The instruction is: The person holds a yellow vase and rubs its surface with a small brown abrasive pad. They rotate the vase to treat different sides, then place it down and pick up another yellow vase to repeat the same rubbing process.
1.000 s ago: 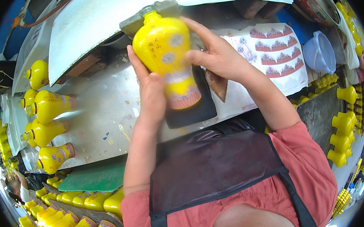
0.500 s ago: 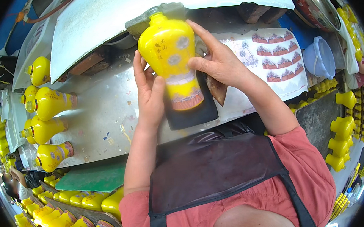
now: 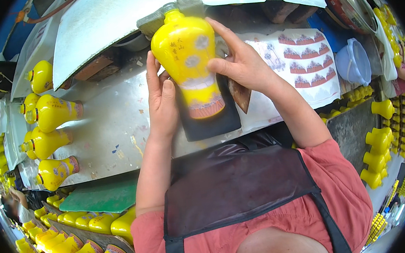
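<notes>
A glossy yellow vase-shaped bottle lies on its back in front of me, its neck away from me. Purple-grey flowers, dark writing and a reddish patterned band at the base decorate it. Under its neck is a grey cloth-like rest; its base end lies over a black pad. My left hand holds the left side, thumb raised, fingers partly hidden behind the bottle. From the right, my right hand grips it with the thumb on its face and the forefinger along the shoulder.
A decal sheet with reddish bands lies at the right, near a pale blue bucket. Several yellow bottles line the metal table's left end. A white board overhangs the back. More bottles stand on racks lower left and right.
The view has shifted slightly. Both hands stay on the bottle in nearly the same hold, and the left thumb is a little farther from its surface.
</notes>
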{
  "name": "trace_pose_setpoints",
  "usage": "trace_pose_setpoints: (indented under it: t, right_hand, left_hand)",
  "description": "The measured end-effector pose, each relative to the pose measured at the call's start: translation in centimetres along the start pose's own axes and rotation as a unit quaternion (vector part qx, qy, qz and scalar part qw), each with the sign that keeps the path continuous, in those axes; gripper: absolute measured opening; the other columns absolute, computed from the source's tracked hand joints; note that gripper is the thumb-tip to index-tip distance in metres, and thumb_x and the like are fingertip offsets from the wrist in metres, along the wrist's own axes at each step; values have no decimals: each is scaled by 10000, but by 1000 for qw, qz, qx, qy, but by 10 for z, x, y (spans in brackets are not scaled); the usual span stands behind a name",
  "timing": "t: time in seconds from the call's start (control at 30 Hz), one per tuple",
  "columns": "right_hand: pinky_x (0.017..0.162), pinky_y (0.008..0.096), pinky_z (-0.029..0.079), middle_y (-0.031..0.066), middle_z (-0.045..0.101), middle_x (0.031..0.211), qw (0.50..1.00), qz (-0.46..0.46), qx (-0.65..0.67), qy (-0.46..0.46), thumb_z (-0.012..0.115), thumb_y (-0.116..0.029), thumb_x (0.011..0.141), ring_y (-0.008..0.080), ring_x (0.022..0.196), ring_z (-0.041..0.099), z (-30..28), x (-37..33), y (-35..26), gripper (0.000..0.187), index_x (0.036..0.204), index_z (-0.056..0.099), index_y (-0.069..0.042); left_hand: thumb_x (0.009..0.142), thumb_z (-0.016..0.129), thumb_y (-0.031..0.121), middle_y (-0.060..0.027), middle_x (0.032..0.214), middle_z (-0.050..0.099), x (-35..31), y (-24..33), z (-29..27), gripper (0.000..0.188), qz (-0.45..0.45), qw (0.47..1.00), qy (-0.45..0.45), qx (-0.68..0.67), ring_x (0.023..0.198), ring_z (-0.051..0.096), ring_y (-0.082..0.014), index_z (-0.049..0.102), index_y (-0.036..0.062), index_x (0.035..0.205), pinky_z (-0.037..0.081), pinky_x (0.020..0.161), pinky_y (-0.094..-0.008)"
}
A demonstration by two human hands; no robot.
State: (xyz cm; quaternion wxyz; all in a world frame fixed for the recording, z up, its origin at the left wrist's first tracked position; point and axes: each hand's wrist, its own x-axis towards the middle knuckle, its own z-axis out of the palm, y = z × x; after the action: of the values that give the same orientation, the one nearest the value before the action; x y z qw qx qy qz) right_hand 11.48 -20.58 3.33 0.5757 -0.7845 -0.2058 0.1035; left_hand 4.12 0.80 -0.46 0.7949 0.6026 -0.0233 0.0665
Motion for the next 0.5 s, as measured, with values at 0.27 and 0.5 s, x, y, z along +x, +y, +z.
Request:
trace_pose_setpoints:
  t: [0.27,0.5]
  right_hand:
    - [969,378,519,225,579,1428,999,35,14,5,756,-272,883,243,975,689,3,-1,-7,880,1617,304,-98]
    - [446,225,440,28,635,801,993,102,62,18,624,-321,1016,61,488,547,-8,-9,-20,652,1581,379,-106]
  left_hand:
    - [1047,488,95,-118,1620,321,0,4,3,721,20,1000,-19,7,1329,500,-203,125,117,1669,388,1154,-375]
    - [1109,415,247,-107,1591,360,1,9,1,593,2,999,-4,-43,1307,509,-201,231,51,1637,402,1132,-383]
